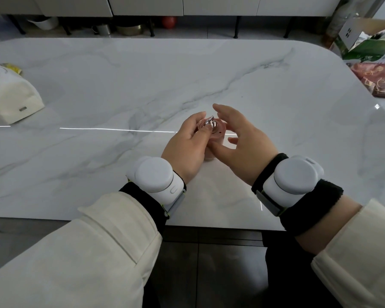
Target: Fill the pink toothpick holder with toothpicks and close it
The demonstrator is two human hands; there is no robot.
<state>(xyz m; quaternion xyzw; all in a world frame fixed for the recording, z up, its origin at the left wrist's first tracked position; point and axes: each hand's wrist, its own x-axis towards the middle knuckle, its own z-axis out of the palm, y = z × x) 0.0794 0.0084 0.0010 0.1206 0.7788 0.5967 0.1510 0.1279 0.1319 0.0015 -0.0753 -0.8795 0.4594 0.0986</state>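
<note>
The pink toothpick holder stands upright on the white marble table, between my two hands. A shiny metal knob sticks up from its top. My left hand wraps the holder's left side, thumb pressed near the knob. My right hand hovers just right of the holder with fingers spread and curved, its thumb close to the holder's lower body. No loose toothpicks are visible; the holder's inside is hidden.
A cream cloth pouch lies at the table's left edge with a yellow item behind it. Green and red packages crowd the far right corner. Cabinets and pots stand beyond the table's far edge.
</note>
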